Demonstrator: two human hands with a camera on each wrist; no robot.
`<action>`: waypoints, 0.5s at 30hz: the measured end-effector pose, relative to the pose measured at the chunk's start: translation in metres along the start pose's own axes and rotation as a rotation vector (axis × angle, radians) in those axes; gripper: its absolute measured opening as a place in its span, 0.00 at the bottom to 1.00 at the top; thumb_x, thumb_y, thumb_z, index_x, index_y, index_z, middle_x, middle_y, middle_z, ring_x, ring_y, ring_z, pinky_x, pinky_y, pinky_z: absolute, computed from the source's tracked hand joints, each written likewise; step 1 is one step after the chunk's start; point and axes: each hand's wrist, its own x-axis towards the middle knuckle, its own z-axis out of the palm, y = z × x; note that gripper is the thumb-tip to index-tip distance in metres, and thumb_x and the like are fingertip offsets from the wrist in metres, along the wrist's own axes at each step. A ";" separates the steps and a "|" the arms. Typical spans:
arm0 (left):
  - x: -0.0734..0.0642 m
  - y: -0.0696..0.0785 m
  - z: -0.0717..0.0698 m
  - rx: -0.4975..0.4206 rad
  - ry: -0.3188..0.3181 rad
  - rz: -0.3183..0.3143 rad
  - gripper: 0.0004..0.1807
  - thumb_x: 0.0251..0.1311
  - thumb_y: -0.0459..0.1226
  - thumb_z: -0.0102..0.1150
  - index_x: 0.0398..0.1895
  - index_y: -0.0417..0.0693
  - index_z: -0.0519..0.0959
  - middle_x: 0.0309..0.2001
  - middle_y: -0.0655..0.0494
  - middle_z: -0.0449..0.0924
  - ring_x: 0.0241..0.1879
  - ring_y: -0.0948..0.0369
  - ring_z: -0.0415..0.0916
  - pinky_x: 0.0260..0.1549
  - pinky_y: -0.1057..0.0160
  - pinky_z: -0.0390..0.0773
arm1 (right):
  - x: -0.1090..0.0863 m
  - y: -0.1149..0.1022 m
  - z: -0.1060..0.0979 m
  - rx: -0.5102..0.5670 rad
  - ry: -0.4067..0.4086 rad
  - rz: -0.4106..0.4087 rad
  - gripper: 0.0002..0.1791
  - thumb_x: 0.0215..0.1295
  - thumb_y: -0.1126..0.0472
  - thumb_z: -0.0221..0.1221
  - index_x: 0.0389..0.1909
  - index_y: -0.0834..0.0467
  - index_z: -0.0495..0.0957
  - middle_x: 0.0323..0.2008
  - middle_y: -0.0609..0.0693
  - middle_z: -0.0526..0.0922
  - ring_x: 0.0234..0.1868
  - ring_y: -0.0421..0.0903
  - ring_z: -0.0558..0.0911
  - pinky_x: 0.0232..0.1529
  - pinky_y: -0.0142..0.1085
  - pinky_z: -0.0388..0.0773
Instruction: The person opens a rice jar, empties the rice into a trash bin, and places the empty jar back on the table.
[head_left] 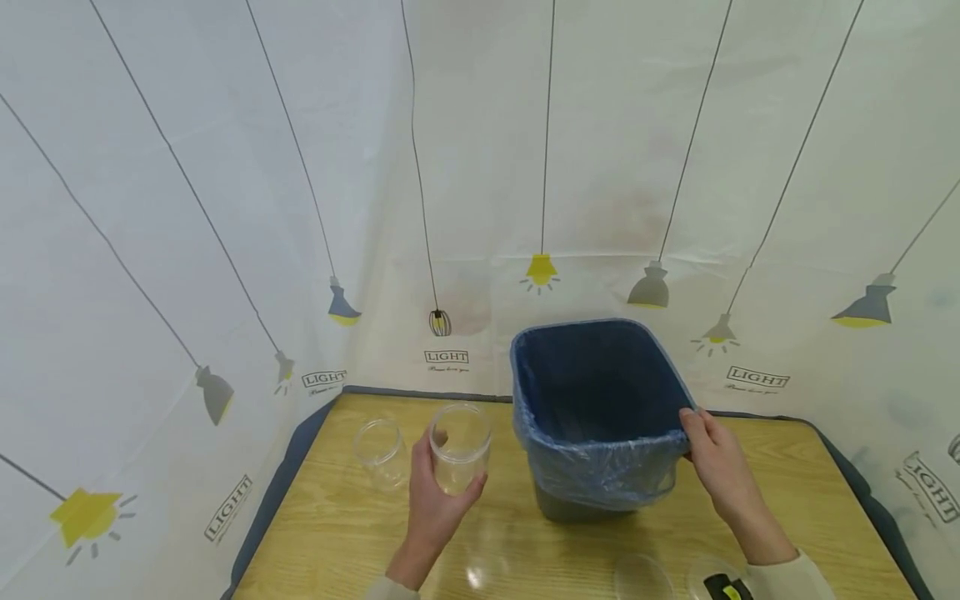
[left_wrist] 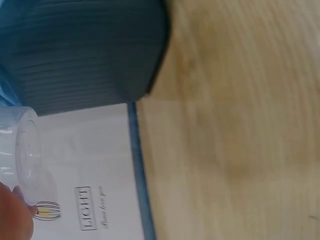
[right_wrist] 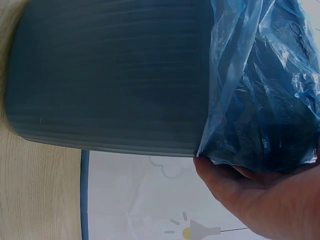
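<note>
My left hand [head_left: 437, 504] grips a clear, open-topped plastic jar [head_left: 459, 473], held left of the waste bin. In the left wrist view the jar's base [left_wrist: 30, 155] shows beside a fingertip [left_wrist: 15, 217]. A second clear jar [head_left: 384, 458] stands on the table to the left of that hand. The dark grey-blue bin [head_left: 577, 507] has a blue plastic liner [head_left: 600, 475] folded over its rim, and no contents can be made out inside. With thumb and fingers my right hand [head_left: 723, 471] holds the lined rim at the right corner; the right wrist view shows fingers [right_wrist: 225, 185] against the liner.
On the wooden table [head_left: 330, 517], near the front edge, lies a clear round disc [head_left: 642, 578]. Next to it is another clear round piece with a black and yellow object [head_left: 726, 587], partly hidden by the right sleeve. A lamp-printed sheet [head_left: 480, 208] encloses the back and sides.
</note>
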 end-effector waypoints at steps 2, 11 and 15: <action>-0.005 -0.006 0.000 0.015 -0.013 -0.051 0.51 0.42 0.38 0.81 0.71 0.39 0.65 0.61 0.41 0.74 0.62 0.43 0.73 0.61 0.37 0.73 | 0.001 0.000 -0.001 -0.006 -0.015 0.007 0.38 0.85 0.47 0.33 0.76 0.77 0.51 0.73 0.75 0.60 0.67 0.48 0.74 0.49 0.22 0.76; -0.024 -0.031 -0.001 0.118 -0.097 -0.279 0.51 0.44 0.42 0.82 0.72 0.38 0.66 0.67 0.37 0.73 0.66 0.36 0.70 0.62 0.33 0.70 | 0.001 0.000 -0.002 -0.006 -0.036 0.023 0.39 0.85 0.46 0.32 0.77 0.76 0.47 0.76 0.75 0.53 0.75 0.67 0.59 0.48 0.19 0.72; -0.029 -0.044 -0.001 0.151 -0.138 -0.315 0.53 0.43 0.43 0.83 0.72 0.37 0.65 0.66 0.35 0.74 0.63 0.36 0.72 0.59 0.32 0.72 | 0.001 -0.001 -0.002 -0.016 -0.041 0.032 0.39 0.85 0.45 0.33 0.78 0.76 0.46 0.77 0.74 0.49 0.76 0.67 0.56 0.59 0.34 0.77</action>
